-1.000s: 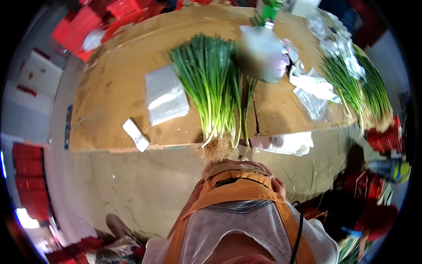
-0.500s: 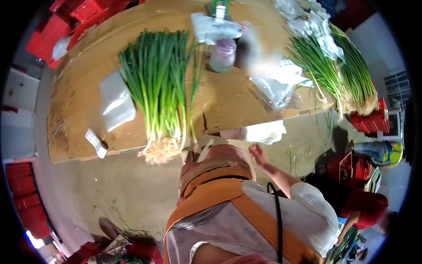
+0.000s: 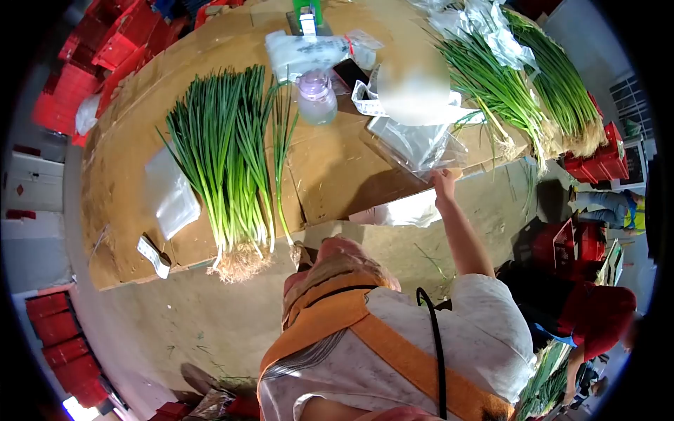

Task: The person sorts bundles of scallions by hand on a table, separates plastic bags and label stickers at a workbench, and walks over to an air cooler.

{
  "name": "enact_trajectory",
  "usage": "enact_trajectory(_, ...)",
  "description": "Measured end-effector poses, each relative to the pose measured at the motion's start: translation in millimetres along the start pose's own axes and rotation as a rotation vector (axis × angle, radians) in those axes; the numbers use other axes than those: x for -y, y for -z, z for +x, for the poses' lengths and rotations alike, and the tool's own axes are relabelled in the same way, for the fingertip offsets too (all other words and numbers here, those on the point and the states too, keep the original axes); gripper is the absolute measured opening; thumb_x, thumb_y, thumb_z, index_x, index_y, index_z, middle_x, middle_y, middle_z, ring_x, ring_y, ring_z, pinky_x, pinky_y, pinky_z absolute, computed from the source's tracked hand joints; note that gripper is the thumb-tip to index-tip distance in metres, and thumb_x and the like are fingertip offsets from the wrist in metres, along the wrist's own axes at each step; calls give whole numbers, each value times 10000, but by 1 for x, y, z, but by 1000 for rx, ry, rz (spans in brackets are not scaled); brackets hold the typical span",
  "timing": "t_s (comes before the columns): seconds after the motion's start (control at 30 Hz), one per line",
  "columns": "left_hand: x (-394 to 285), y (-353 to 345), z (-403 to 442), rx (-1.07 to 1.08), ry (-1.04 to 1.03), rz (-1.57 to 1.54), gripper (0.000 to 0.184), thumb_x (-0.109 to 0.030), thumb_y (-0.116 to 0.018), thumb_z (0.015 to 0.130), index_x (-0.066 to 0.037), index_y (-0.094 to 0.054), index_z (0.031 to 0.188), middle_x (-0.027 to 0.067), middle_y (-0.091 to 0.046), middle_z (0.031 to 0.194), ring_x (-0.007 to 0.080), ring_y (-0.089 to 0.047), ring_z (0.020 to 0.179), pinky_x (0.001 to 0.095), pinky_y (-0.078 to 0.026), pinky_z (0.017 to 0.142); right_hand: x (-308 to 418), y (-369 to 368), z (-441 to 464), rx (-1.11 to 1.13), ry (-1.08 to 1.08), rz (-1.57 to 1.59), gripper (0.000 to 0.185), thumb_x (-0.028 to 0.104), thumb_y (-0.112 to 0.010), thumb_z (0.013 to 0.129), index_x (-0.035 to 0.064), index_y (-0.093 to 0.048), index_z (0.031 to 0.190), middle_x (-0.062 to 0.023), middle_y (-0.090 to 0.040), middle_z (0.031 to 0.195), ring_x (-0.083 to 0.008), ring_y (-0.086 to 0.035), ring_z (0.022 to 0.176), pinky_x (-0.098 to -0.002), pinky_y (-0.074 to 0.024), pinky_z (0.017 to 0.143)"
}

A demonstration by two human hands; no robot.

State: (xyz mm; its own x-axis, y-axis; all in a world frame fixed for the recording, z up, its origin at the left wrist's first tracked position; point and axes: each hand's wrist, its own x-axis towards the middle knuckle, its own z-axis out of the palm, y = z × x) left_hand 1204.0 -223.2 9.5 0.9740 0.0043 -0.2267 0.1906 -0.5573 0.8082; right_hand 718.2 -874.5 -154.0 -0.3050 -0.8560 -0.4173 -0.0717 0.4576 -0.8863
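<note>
My right hand (image 3: 444, 184) reaches out to the table's near edge, its fingers closed on the near edge of a clear plastic bag (image 3: 414, 140) in a flat stack. My left hand does not show. Left of centre lies a large bunch of green onions (image 3: 228, 161), its roots overhanging the near edge of the table. Beside it a few separate green onions (image 3: 281, 168) lie with their root end at the edge. Another clear plastic bag (image 3: 172, 193) is partly under the bunch's left side.
Behind the bags are a label strip (image 3: 368, 102), a phone (image 3: 349, 72) and a lidded jar (image 3: 317, 98). More green onions (image 3: 491, 91) lie far right under crumpled plastic. Red crates (image 3: 60, 330) stand left. A co-worker in a red shirt (image 3: 604, 326) bends at lower right.
My right hand has moved from beside my body, forward and right to the plastic bags. The view has shifted slightly; the green onions stay on the table.
</note>
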Motion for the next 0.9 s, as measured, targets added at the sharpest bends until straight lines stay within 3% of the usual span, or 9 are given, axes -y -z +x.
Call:
enact_trajectory(0.03,0,-4,-2,3,3,2,229,-108,-550,864,-3,-520,1065,77,-564,981,139,-529,901,267,-438,797,0,0,3,4,120,-158,459,168,-621,781,-5,-451,1171,-47,-544,886,-105,-502,748,-260,-418,611)
enact_trajectory(0.13,-4,-8,-6,15,7,16,231,-109,-549,866,-3,-520,1069,77,-565,982,137,-529,904,265,-437,801,7,-8,9,-13,224,-90,398,158,-607,789,1,-463,1125,-39,-541,842,-101,-495,708,-254,-402,554)
enact_trajectory(0.3,0,-22,-16,37,34,41,235,-113,-548,869,-2,-519,1074,76,-567,984,135,-529,910,263,-436,807,35,-24,17,126,80,-12,182,138,-621,773,59,-511,894,-15,-499,675,-82,-465,548,-222,-345,432)
enact_trajectory(0.4,10,-37,-27,70,62,55,237,-114,-547,871,-2,-518,1078,76,-568,986,134,-530,913,262,-435,810,41,-42,33,46,-75,106,198,142,-636,767,44,-512,887,-16,-500,673,-89,-467,536,-219,-326,411)
enact_trajectory(0.53,31,-64,-47,151,113,76,239,-117,-546,874,-2,-518,1082,76,-569,987,132,-530,917,260,-434,815,60,-58,28,128,-147,250,284,134,-680,731,0,-514,917,-42,-504,646,-122,-475,502,-222,-311,389)
enact_trajectory(0.77,77,-108,-87,308,197,91,244,-121,-545,879,-1,-516,1090,76,-572,990,128,-531,925,257,-432,823,55,-81,19,-168,-130,142,274,148,-719,689,13,-507,798,-45,-486,594,-134,-449,451,-251,-308,361)
enact_trajectory(0.9,90,-118,-100,346,234,92,247,-124,-544,882,-1,-515,1095,76,-573,992,126,-531,930,255,-430,828,59,-68,18,26,-307,192,234,184,-733,690,32,-561,734,-16,-436,558,-125,-408,418,-249,-282,350)
